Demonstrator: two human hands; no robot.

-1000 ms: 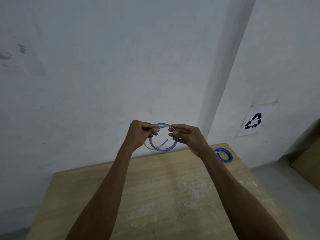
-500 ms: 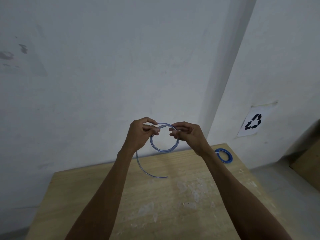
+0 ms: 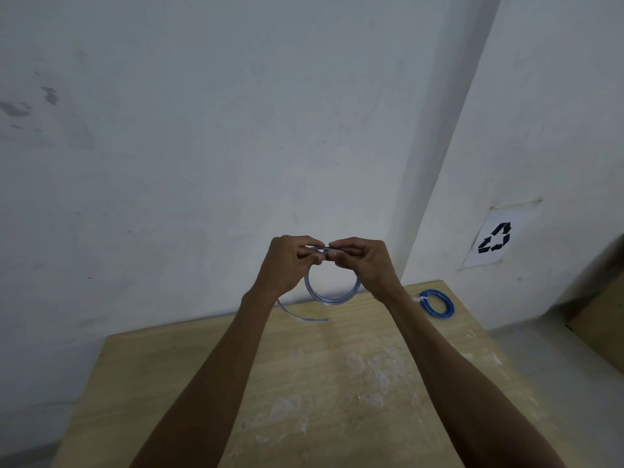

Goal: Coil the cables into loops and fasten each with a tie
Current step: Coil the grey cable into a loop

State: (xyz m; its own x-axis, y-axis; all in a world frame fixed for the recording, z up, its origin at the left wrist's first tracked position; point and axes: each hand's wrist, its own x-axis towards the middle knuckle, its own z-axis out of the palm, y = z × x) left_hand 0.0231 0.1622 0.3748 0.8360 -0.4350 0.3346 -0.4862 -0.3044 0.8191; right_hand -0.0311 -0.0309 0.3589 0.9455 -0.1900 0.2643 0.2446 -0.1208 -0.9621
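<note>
Held up in the air, well above the table (image 3: 304,383), and pinched at its very top: a pale, blue-tinted cable coil (image 3: 332,300), hanging as a round loop just below the fingers (image 3: 309,254). Clamped on that top arc from both sides, left hand (image 3: 287,265) on one flank and right hand (image 3: 366,265) on the other, thumbs and forefingers curled tight and nearly meeting. Probably done to trap the overlapping turns at one spot and prevent any springing apart. Kept aloft, most likely, for a free-hanging, round loop rather than one dragging on the wood. Not yet wound in: a loose tail (image 3: 304,318), trailing out from under the left wrist and curving away below and to the left of the fingers. Judged mid-coil, then, with that last length to be fed up into the pinch ahead of any fastening. No tie visible in or beside the fingers; impossible to rule out something hidden inside a palm. Set aside well to the right of the fingers and lower, near the far right corner of the table: a finished blue coil (image 3: 437,304), bound by a pale tie (image 3: 420,299) at its left edge, presumably parked clear of the working space. Further right, on the wall, a recycling sign (image 3: 494,238). Worth holding the pinch firm during the last wrap, given the apparent stiffness of such cable.
</note>
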